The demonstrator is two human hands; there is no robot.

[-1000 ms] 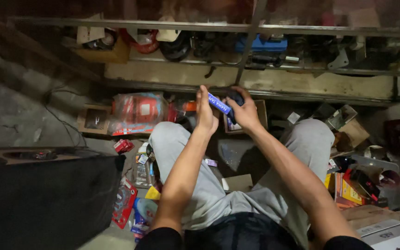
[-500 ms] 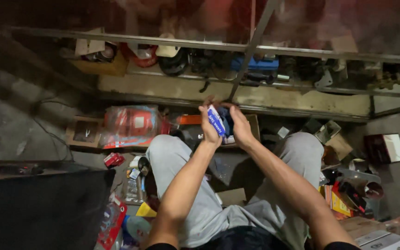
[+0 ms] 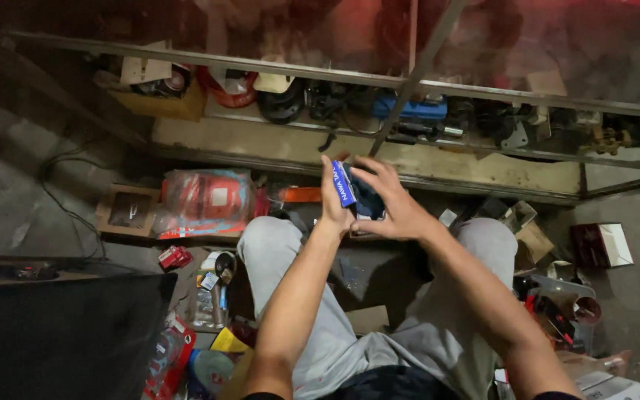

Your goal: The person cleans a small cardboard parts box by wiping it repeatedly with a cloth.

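Note:
My left hand [image 3: 332,200] and my right hand [image 3: 390,204] are raised together in front of my grey-trousered knees [image 3: 275,244]. Between them is a small blue box [image 3: 344,183] with a white stripe, turned on edge. The left hand grips it from the left side. The right hand's fingers spread over a dark object [image 3: 368,200] beside the box; what that object is I cannot tell.
A low metal shelf [image 3: 275,141] runs across the far side, holding a blue tool [image 3: 416,110], cardboard boxes and dark parts. A red plastic packet [image 3: 205,201] and a brown box [image 3: 126,210] lie at left. Packets litter the floor; a black surface [image 3: 61,326] fills the lower left.
Both hands with the blue box have stayed near the knees; the box has turned more upright. The view has tilted so the shelf sits lower in the picture.

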